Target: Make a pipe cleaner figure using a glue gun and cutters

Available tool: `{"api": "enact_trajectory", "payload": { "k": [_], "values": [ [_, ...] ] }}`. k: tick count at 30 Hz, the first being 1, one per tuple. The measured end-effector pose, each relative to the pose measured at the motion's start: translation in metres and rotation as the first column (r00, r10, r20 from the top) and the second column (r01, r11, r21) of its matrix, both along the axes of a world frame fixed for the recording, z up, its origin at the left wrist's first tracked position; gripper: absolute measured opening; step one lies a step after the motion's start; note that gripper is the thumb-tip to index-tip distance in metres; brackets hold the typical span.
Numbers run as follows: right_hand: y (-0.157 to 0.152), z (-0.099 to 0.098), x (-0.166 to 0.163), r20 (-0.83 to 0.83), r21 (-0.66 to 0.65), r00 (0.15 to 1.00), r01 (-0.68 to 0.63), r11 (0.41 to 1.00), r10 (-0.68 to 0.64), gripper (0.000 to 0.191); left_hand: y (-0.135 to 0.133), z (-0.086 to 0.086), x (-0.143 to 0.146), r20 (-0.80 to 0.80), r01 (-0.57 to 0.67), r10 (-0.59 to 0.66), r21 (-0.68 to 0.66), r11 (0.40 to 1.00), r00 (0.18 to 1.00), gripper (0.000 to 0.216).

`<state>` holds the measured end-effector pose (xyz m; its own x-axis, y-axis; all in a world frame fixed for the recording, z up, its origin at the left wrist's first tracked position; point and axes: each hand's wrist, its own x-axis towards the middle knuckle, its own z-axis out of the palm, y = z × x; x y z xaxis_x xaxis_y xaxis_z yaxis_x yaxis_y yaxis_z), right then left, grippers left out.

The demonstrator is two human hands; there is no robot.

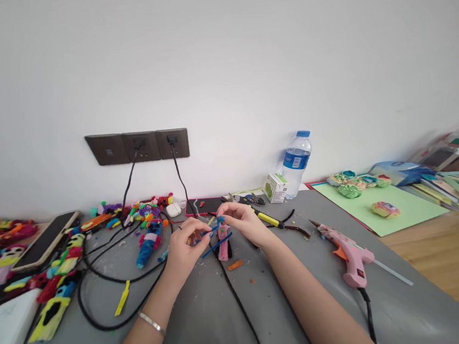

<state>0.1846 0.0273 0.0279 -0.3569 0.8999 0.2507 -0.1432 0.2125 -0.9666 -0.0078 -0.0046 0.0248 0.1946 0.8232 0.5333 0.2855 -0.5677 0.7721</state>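
Your left hand (186, 250) was curled, thumb and fingers closed on one end of a blue pipe cleaner (213, 229); your right hand (241, 221) pinched its other end between thumb and forefinger, the remaining fingers loosely bent. The pipe cleaner ran between the two hands, just above a small pink figure (223, 250). That figure sat between and just below your fingertips; I cannot tell whether either hand touched it. A second blue strand (217, 246) slanted across the figure; which hand held it, I cannot tell.

A silver bracelet (151, 323) sat on your left wrist. Under both hands lay the grey surface (214, 328), and a black cable (238, 298) ran across it between your forearms; an orange scrap (235, 265) lay just below the figure. Left of your left hand lay a blue-wrapped figure (149, 247) and a yellow strip (122, 299); further left were a row of colourful figures (57, 302) and a phone (46, 240). Right of your right hand lay a yellow-handled tool (269, 220); beyond it, well apart, a pink glue gun (351, 257) rested on its side. Beyond your hands, by the wall, stood a water bottle (297, 164) and a small carton (275, 188) beside it; a green sheet (382, 204) lay far to the right.
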Motion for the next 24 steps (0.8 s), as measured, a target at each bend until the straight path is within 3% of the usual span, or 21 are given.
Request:
{"api": "enact_trajectory", "payload": {
  "k": [24],
  "values": [
    [-0.0018,0.0033,-0.0014,-0.016,-0.011,1.0,0.023,1.0,-0.023,0.029,-0.0062,-0.0062,0.0092,-0.045,-0.087,0.091,0.069,0.994,0.995,0.005]
  ]
}}
